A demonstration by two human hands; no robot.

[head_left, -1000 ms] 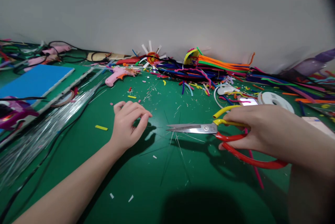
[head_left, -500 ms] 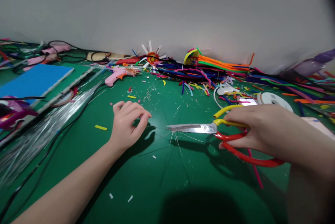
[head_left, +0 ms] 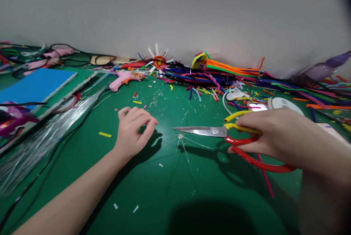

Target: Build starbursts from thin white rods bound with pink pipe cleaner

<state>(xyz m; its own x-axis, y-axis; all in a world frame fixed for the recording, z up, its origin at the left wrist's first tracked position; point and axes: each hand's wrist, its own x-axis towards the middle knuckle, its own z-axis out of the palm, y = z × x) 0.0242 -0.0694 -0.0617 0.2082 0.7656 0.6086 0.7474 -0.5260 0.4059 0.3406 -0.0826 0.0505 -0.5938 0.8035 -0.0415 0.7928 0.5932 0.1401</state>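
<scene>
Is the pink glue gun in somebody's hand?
No, the pink glue gun lies on the green table, beyond the left hand; the right hand holds scissors.

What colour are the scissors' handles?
The scissors have one yellow handle and one red handle, clearest in the head view.

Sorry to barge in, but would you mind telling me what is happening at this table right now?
A person works at a green table. Their right hand holds scissors, blades shut and pointing left, close to a small fan of thin strands. The left hand rests on the table with fingertips pinched; whether it grips a strand is too fine to tell. Pipe cleaners are piled along the wall, with a pink glue gun nearby.
</scene>
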